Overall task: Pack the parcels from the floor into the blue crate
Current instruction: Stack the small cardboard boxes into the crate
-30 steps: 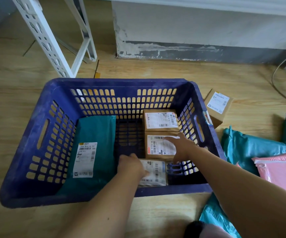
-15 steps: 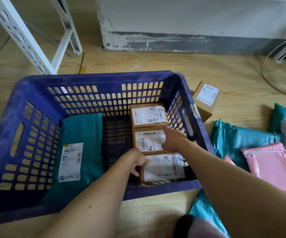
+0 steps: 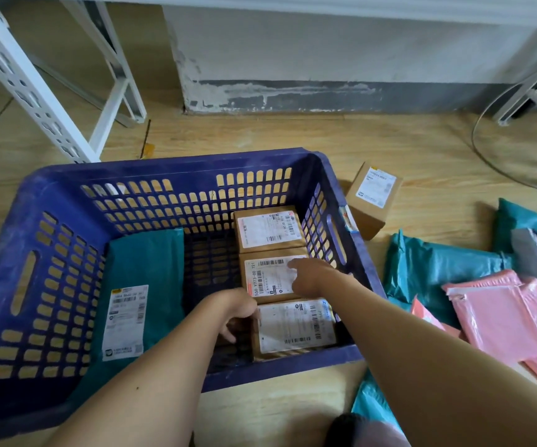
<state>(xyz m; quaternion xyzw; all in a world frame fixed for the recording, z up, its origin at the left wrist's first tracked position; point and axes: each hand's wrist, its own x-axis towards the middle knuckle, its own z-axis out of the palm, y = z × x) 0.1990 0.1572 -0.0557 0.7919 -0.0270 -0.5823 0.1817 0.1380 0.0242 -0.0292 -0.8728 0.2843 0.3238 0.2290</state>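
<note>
both hands in the blue crate (image 3: 176, 171), squaring up the third box
since a second ago the near box (image 3: 296, 327) has gone from tipped on edge to lying flat, label up, closing a row of three along the crate's right wall with the middle box (image 3: 270, 279) and far box (image 3: 268, 229). my left hand (image 3: 231, 309) stays at its left edge, fingers curled round the side. my right hand (image 3: 312, 274) still lies on the middle box, fingers straight on the label. that label reads "550 Y773-00 721"; other labels are too small to read. a teal mailer (image 3: 151, 262) lies in the crate's left half. on the floor (image 3: 389, 137) to the right: a loose box (image 3: 373, 195), teal bags (image 3: 438, 266), pink bags (image 3: 502, 317).
</note>
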